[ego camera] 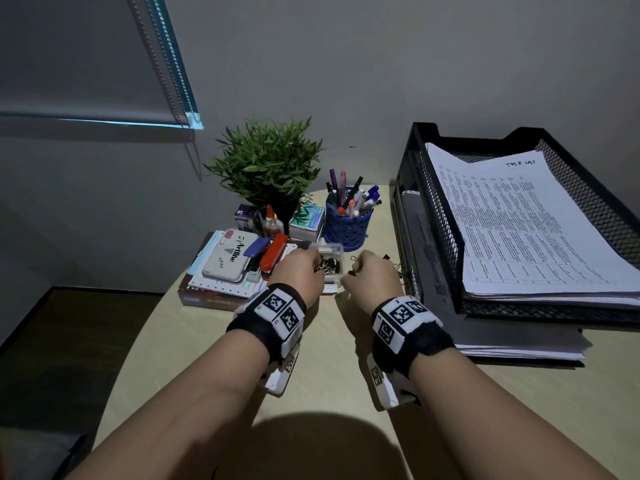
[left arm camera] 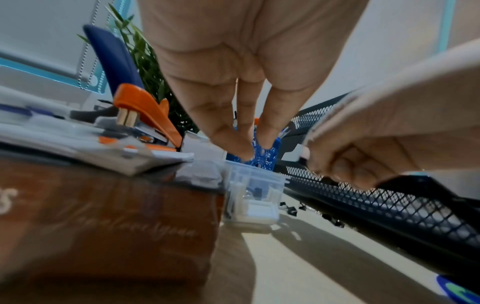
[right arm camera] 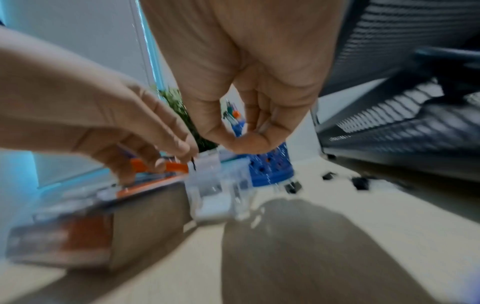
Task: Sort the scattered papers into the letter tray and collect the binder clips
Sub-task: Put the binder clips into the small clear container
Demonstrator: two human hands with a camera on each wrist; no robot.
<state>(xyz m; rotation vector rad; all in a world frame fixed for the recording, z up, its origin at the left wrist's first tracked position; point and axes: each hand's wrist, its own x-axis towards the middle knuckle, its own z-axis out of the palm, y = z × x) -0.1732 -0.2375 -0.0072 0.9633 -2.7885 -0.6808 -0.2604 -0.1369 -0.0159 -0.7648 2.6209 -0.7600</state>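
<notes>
A small clear plastic box [ego camera: 333,250] [left arm camera: 259,185] [right arm camera: 215,185] with binder clips inside stands on the pale desk. My left hand [ego camera: 301,271] [left arm camera: 255,149] [right arm camera: 179,154] reaches over its rim, fingers pointing down, with a small dark clip piece at the fingertips. My right hand [ego camera: 360,271] [right arm camera: 244,142] hovers just right of the box, its fingers curled and pinching a binder clip. Loose binder clips [ego camera: 398,270] [left arm camera: 292,210] [right arm camera: 361,183] lie beside the black mesh letter tray [ego camera: 436,216] [left arm camera: 376,205]. Printed papers [ego camera: 519,220] fill its top tier.
Left of the box is a book stack [ego camera: 214,299] carrying a stamp pad [ego camera: 228,259] and an orange stapler [ego camera: 273,252] [left arm camera: 150,115]. A blue pen cup [ego camera: 346,226] and a potted plant [ego camera: 266,161] stand behind. More papers [ego camera: 502,341] lie under the tray.
</notes>
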